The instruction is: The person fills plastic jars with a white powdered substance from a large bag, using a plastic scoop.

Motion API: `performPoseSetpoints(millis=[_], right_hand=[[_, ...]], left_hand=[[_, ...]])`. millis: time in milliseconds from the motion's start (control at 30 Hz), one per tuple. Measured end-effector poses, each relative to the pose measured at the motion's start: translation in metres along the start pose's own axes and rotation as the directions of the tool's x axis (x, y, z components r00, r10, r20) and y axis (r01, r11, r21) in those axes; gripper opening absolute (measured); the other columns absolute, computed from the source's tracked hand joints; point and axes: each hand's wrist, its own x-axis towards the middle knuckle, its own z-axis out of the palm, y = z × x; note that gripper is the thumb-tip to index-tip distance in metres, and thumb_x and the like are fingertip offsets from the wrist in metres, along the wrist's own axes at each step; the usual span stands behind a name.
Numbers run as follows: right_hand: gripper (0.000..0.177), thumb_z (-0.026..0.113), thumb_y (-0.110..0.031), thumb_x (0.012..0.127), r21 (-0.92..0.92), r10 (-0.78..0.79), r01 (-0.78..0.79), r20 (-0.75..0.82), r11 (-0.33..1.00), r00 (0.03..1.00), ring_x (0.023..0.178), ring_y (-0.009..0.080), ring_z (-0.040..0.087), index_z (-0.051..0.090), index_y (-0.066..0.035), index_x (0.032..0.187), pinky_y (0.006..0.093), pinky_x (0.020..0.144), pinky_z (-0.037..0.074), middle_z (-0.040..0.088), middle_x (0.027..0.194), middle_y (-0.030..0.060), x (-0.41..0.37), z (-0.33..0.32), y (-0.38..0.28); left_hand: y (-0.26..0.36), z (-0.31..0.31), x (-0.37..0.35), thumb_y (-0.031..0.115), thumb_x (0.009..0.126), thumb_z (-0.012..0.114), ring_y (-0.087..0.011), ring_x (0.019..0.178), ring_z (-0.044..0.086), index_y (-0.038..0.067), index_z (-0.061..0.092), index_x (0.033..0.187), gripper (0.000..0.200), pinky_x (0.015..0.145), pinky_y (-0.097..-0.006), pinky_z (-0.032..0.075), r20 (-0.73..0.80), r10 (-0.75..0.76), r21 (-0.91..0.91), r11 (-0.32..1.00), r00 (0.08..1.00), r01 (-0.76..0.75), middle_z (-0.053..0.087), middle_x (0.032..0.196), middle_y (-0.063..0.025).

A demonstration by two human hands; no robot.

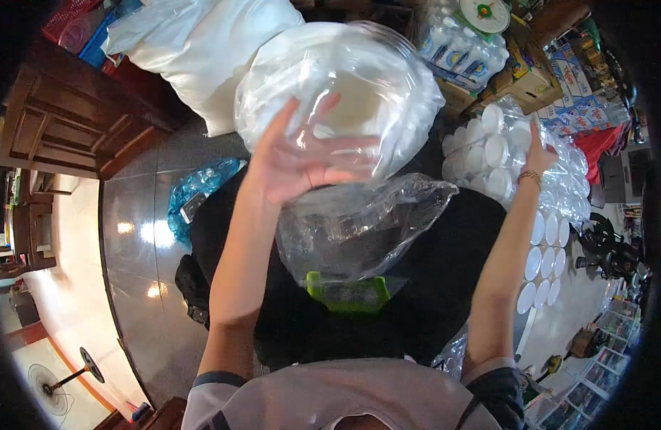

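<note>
My left hand is spread wide at the near side of a large clear plastic bag with white contents. Its fingers are slightly blurred, and some seem to lie under or against the film. My right hand, with a bracelet at the wrist, reaches to the plastic-wrapped, white-lidded jars on the right. Its thumb and fingers look apart, though the fingertips are partly hidden among the jars. Loose clear film hangs over my lap, above a bright green object.
A big white sack stands at the upper left, near a wooden cabinet. Blue plastic lies on the dark floor. Bottled packs, a scale and cartons stand at the upper right. Rows of white lids lie lower right.
</note>
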Motion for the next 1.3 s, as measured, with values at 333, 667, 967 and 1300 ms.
performPoseSetpoints(millis=[333,667,967,1300], right_hand=[[0.065,0.065,-0.064,0.075,-0.652,-0.204,0.276,0.187,0.706,0.961,0.134,0.0366,0.038,0.066,-0.01,0.112,0.0467,0.105,0.038,0.04,0.148,0.0112,0.045,-0.014,0.09],[0.027,0.058,-0.01,0.092,0.587,-0.573,0.379,0.803,0.715,-0.163,0.1,0.0166,0.063,0.06,-0.002,0.117,0.0302,0.089,0.05,0.067,0.108,0.0071,-0.182,0.061,-0.106],[0.05,0.062,-0.028,0.084,0.498,-0.57,0.78,0.789,0.379,-0.227,0.128,0.0306,0.046,0.054,-0.009,0.13,0.0431,0.109,0.031,0.052,0.137,0.0135,-0.284,0.24,-0.043],[0.066,0.06,-0.029,0.087,0.104,0.023,0.839,0.99,0.534,-0.137,0.141,0.0266,0.03,0.034,-0.017,0.146,0.0587,0.111,0.021,0.027,0.156,0.0106,-0.303,0.239,-0.105]], left_hand=[[0.041,-0.01,-0.03,0.012,0.073,0.076,-0.0347,0.112,0.057,0.013,0.01,0.151,0.102,0.097,-0.0455,0.046,-0.119,0.467,0.421,0.823,0.876,-0.382,0.053,0.116,-0.0216],[0.062,-0.029,-0.01,0.063,0.085,0.058,-0.0373,0.106,0.06,0.002,0.022,0.145,0.092,0.096,-0.0533,0.045,-0.418,0.523,0.304,0.851,0.743,-0.427,0.057,0.115,-0.0184],[0.068,-0.05,0.028,0.059,0.084,0.062,-0.0444,0.106,0.057,-0.001,0.039,0.127,0.078,0.101,-0.0566,0.041,-0.44,0.442,0.188,0.897,0.782,-0.401,0.058,0.107,-0.0264],[0.065,-0.034,0.042,0.053,0.084,0.067,-0.0423,0.1,0.058,-0.001,0.037,0.125,0.075,0.091,-0.0577,0.048,-0.518,0.377,0.223,0.926,0.768,-0.304,0.053,0.109,-0.0276]])
